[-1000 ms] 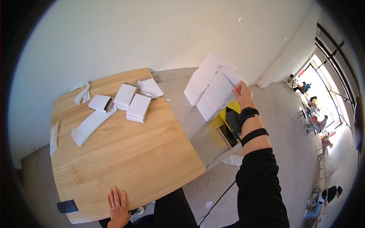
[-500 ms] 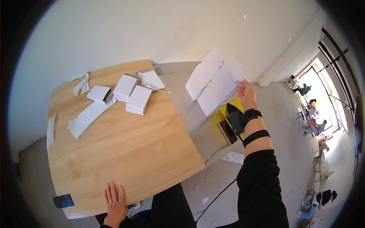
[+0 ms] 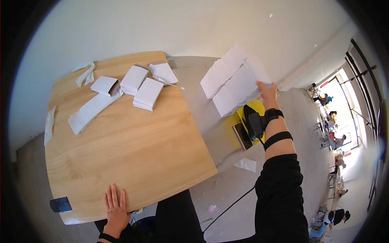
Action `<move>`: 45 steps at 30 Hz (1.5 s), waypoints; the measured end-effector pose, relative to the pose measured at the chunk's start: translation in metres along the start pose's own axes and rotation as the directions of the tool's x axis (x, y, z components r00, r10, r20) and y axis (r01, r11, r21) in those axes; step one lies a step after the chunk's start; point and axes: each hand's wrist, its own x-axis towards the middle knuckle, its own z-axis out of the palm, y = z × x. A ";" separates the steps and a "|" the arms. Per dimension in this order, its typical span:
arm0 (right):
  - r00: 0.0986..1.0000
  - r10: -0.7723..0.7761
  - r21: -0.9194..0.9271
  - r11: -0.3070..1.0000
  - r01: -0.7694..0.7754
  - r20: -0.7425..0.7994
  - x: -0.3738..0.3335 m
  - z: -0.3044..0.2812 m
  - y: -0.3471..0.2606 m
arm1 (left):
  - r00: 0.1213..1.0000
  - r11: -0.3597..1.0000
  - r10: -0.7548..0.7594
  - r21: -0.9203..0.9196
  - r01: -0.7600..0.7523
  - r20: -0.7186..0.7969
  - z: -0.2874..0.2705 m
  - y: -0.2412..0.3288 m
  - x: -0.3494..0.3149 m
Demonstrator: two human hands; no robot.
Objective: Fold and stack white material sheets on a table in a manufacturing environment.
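Observation:
My left hand (image 3: 116,208) lies flat on the near edge of the wooden table (image 3: 133,154), fingers stretched, holding nothing. Beyond the table's right side stands a tall stack of flat white card pieces (image 3: 235,87). At that stack's right corner, my right hand (image 3: 268,95) has its thumb on the near edge and its fingers closing round behind, partly hidden. A black device strapped to my right wrist trails a cable. On the table's far part sit small white boxes (image 3: 148,94), some in piles. One white box (image 3: 104,85) shows an open dark end.
White flat strips (image 3: 95,111) lie beside the boxes. A dark patch (image 3: 60,204) marks the near left table corner. Below the stack are a yellow object (image 3: 253,109) and a phone (image 3: 242,136). Crumpled white paper (image 3: 246,164) lies on the floor. Several people are far right.
My right hand has shifted slightly at the stack's corner, its thumb and fingers now further apart. My left hand stays flat on the table. The whole view has shifted a little.

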 end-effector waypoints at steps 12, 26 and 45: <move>0.997 -0.067 -0.037 0.997 0.066 -0.041 -0.036 -0.007 -0.009 | 0.999 0.999 0.004 0.043 -0.002 -0.039 0.004 0.000 0.001; 0.604 -0.784 -0.564 0.436 0.702 0.145 -0.036 -0.008 -0.001 | 0.995 1.000 -0.005 -0.008 0.005 -0.103 0.003 0.002 0.006; 0.678 -0.647 -0.706 0.295 0.644 0.348 -0.023 0.006 -0.009 | 0.994 0.997 -0.077 -0.024 0.075 -0.073 0.006 0.003 0.009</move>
